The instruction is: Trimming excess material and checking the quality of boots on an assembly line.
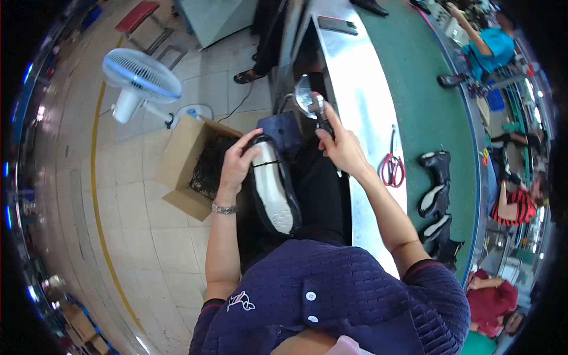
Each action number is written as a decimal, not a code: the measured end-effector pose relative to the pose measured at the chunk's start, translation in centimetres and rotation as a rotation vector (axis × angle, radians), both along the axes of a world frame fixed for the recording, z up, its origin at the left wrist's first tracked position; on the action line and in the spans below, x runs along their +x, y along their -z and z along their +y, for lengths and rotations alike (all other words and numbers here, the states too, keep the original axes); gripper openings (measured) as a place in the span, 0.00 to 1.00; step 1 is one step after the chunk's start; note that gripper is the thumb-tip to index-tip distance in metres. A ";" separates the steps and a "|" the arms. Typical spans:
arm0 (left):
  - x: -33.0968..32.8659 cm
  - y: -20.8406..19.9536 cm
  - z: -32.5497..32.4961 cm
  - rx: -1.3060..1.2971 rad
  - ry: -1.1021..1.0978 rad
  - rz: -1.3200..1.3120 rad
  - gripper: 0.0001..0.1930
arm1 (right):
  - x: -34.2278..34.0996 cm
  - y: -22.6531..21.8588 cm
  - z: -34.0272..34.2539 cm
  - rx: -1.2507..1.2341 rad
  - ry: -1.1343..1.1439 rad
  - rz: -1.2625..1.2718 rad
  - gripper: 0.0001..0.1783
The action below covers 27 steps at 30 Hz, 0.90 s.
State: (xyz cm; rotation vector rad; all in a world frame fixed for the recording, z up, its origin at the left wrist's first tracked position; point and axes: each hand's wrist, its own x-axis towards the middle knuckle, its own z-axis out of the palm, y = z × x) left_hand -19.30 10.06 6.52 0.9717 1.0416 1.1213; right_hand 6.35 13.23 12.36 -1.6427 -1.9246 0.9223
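My left hand (238, 164) grips the toe end of a black shoe upper (288, 192), which lies sole side up across my lap. Its pale insole board (269, 189) faces me, with a dark thin line across it near the toe. To the right of the toe, my right hand (343, 147) is closed round the dark handles of metal pincers (318, 106), held upright and apart from the shoe. Their jaws overlap a shiny round metal piece (304, 97) behind, so their exact shape is hard to make out. A dark blue block (281, 131) sits just beyond the toe.
Red-handled scissors (392, 168) lie on the metal bench edge (368, 89) at right. Black boots (435, 183) stand on the green belt (408, 106). An open carton (177, 154) of dark strands and a fan (139, 77) are at left. Other people work beyond the belt.
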 end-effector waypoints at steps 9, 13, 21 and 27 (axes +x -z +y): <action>-0.2 -0.1 -0.4 -0.031 -0.032 0.048 0.21 | 12.7 11.7 -1.2 0.169 0.447 -0.121 0.36; 1.8 -3.5 -2.4 0.261 -0.178 0.485 0.21 | 18.8 13.4 -7.0 0.364 0.785 -0.480 0.28; 2.8 -4.1 -3.9 0.583 -0.256 1.104 0.04 | 18.9 9.2 -11.0 -0.263 0.756 0.278 0.19; 3.2 -2.4 -5.5 0.474 -0.490 0.866 0.05 | 8.7 -0.4 -13.1 -0.598 0.356 0.799 0.33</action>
